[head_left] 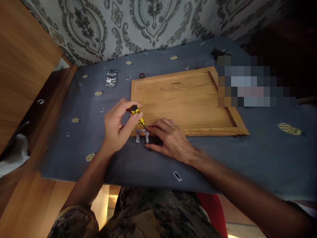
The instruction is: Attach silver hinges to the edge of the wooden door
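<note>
My left hand (121, 125) is closed round the yellow and black handle of a small screwdriver (139, 115). Its shaft slants down to the right, and the tip meets a metal hinge (147, 136) at the near left corner of a framed wooden cabinet door (173, 99). A second metal hinge (137, 137) sits just to the left of it, and both arms stick out past the door's near edge. My right hand (170, 138) rests partly on the frame, its index finger and thumb gripping the right-hand hinge. The exact contact at the screw is too small to make out.
Several metal hinges (112, 79) lie in a group on the dark blue patterned cloth (119, 172) at the back left. A dark object (220, 53) lies at the far right, near a blurred-out patch. Wooden furniture (22, 66) borders the left side, and patterned wallpaper (119, 26) the back.
</note>
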`<action>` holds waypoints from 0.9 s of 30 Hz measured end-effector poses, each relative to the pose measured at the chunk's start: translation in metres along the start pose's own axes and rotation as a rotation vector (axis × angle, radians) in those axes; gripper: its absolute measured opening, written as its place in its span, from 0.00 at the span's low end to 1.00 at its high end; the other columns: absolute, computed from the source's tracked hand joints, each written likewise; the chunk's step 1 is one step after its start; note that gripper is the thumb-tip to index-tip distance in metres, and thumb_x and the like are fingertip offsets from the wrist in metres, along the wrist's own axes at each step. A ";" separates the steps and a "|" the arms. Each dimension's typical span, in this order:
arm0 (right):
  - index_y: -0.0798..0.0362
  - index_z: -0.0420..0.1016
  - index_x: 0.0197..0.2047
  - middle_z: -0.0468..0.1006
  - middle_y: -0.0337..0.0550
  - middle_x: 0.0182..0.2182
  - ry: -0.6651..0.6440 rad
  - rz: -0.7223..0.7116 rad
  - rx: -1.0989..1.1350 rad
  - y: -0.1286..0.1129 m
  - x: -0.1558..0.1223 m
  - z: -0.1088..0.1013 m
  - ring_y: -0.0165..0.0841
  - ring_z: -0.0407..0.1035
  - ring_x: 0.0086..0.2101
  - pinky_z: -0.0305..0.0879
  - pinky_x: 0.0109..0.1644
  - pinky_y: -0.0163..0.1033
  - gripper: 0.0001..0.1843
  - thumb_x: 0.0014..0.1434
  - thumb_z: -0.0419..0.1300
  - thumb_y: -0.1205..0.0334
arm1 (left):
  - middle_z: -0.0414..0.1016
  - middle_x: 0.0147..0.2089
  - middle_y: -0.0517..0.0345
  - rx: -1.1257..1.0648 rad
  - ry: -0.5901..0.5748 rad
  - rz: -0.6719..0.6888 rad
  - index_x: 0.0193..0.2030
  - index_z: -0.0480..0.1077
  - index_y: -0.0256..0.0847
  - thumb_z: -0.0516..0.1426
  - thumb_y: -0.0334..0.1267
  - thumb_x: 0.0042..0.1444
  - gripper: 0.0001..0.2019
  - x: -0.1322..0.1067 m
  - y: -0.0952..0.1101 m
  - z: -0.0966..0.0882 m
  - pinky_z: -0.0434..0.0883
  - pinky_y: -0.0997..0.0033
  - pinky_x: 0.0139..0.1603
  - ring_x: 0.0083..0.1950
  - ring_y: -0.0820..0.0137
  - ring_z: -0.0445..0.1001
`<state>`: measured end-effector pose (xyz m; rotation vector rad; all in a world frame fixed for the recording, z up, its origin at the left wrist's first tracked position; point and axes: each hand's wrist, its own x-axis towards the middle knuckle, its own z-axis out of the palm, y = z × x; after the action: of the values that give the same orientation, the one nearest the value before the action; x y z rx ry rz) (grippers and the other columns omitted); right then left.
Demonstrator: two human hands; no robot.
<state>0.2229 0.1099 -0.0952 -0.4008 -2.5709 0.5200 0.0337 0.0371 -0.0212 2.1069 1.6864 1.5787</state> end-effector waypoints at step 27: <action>0.55 0.76 0.54 0.79 0.52 0.45 0.014 0.009 -0.012 0.001 0.001 0.002 0.46 0.69 0.47 0.66 0.52 0.51 0.24 0.62 0.65 0.47 | 0.73 0.33 0.62 0.047 0.028 0.074 0.41 0.73 0.40 0.61 0.36 0.64 0.03 0.001 0.002 0.001 0.70 0.75 0.36 0.33 0.74 0.72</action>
<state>0.2218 0.1105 -0.0966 -0.4192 -2.5613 0.5041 0.0361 0.0371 -0.0199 2.2046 1.6893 1.6115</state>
